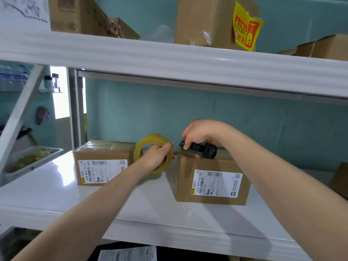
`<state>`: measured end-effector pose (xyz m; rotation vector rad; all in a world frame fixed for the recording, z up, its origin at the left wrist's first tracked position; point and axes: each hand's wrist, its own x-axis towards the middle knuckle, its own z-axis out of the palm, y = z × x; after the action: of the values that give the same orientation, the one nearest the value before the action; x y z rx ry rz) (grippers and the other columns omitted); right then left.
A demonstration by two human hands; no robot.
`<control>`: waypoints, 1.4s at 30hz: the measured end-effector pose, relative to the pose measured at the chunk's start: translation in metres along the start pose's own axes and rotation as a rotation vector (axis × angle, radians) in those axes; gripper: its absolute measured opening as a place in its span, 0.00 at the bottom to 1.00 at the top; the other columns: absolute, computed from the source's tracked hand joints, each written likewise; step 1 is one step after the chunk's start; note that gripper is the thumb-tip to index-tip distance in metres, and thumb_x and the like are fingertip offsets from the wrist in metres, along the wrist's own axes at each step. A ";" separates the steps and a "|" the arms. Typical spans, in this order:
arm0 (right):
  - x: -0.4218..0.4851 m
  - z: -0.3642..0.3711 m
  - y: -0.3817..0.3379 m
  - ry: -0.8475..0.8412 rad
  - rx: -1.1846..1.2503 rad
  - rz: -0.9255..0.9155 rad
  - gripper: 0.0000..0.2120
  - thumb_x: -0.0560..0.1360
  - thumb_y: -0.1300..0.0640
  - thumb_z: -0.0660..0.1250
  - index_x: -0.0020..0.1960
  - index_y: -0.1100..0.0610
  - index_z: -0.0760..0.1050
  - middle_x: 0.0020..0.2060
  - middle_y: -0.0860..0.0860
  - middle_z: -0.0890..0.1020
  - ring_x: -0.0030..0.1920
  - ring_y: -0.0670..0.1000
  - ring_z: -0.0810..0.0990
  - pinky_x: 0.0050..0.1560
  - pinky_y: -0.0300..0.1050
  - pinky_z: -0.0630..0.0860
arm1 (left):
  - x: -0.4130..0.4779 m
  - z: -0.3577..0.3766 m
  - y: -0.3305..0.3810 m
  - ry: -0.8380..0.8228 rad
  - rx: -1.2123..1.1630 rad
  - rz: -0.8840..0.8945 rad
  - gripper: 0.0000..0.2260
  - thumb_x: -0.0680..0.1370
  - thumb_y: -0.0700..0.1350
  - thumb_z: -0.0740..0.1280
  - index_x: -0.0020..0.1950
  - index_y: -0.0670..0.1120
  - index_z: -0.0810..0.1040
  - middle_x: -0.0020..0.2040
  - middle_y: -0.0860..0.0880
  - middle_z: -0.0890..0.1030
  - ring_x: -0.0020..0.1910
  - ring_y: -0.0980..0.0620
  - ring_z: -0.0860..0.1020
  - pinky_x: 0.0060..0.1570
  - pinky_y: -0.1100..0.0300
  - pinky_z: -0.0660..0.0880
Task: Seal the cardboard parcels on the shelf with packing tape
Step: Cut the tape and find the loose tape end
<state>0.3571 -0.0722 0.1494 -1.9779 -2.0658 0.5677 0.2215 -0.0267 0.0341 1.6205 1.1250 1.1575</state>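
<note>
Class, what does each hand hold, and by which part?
Left hand grips the tape roll through its core; right hand grips a black tool by its narrow end.

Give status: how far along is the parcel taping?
Done: left parcel looks taped, its top glossy. In hand: left hand grips the tape roll, right hand holds a black tool at the top edge of the right parcel. Left: finishing that seal.

A teal wall runs behind everything. On the upper shelf board stands a tall brown carton with a yellow sticker peeling off its right side. At the left, a clear plastic tray holds greenish contents, and small dark-capped jars stand farther back. A printed sheet lies near, bottom centre.
</note>
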 end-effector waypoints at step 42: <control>0.014 -0.010 -0.014 -0.293 -0.287 0.144 0.24 0.80 0.48 0.58 0.73 0.55 0.64 0.23 0.48 0.80 0.22 0.45 0.78 0.19 0.54 0.75 | 0.000 -0.024 0.027 0.075 0.487 0.179 0.18 0.76 0.50 0.63 0.29 0.48 0.61 0.29 0.49 0.66 0.29 0.49 0.66 0.36 0.55 0.64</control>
<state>0.3479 -0.0569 0.1632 -2.3421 -2.2987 0.6541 0.2038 -0.0305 0.0654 2.0967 1.4118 1.1189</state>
